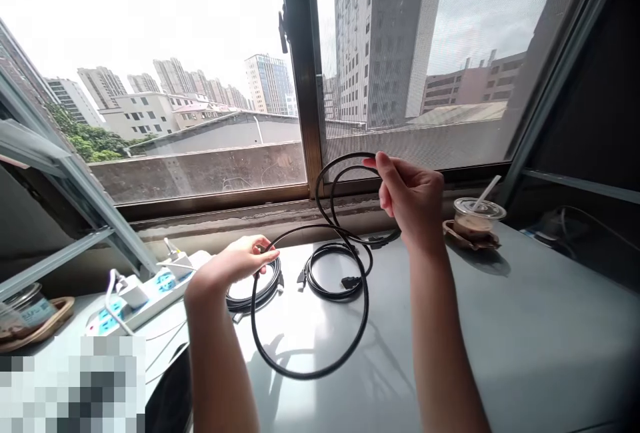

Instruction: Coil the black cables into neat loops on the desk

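A long black cable (365, 306) hangs in loose loops between my hands, above the table. My left hand (240, 261) pinches it on the left side of its big loop. Higher up and to the right, my right hand (411, 199) has its fingers closed around the upper loops. Under the cable, a coiled black cable (334, 295) lies on the table, its plugs showing. Partly behind my left hand is another coiled black cable (274, 284), also with a plug showing. More black cable behind my right wrist is partly hidden.
On the left, a white power strip (159, 298) carries white plugs and wires. A container (30, 313) stands beyond it. A lidded cup with a straw (473, 217) sits in a cardboard holder (467, 238) on the right. Windows rise behind the pale table (525, 339).
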Demonstrator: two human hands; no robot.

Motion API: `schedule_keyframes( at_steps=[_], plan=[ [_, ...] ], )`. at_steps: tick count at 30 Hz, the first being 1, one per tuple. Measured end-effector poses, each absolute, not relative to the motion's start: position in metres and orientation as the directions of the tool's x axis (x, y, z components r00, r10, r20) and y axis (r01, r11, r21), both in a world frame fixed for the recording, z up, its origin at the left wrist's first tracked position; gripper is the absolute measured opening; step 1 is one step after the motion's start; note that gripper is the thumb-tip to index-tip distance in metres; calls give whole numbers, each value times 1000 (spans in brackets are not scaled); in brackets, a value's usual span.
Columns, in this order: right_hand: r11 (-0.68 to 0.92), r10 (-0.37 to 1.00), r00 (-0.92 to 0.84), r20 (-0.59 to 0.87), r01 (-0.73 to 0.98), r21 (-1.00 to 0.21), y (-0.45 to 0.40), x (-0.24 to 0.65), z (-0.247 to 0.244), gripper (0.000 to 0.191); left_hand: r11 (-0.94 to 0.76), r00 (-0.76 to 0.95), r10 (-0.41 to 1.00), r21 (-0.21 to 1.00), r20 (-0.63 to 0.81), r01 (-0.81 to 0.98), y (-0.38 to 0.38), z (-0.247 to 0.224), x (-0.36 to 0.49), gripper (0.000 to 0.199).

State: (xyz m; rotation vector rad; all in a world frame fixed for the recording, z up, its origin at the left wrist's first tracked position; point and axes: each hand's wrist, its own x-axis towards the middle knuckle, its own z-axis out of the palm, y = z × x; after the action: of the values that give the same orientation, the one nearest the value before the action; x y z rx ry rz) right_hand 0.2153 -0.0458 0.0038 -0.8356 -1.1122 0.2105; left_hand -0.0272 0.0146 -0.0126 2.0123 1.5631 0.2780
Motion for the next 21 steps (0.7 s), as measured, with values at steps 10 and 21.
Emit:
schedule_keyframes(
  at_steps=[10, 21],
  plan=[
    [686, 582, 302, 755, 316, -655, -56, 186, 6, 27, -361, 453, 880, 417, -142, 834, -7, -13, 30, 51],
    [505, 605, 342, 719, 534, -679, -23, 208, -13, 33, -589, 498, 782, 705, 375, 394, -18, 9, 6, 56]
  ],
)
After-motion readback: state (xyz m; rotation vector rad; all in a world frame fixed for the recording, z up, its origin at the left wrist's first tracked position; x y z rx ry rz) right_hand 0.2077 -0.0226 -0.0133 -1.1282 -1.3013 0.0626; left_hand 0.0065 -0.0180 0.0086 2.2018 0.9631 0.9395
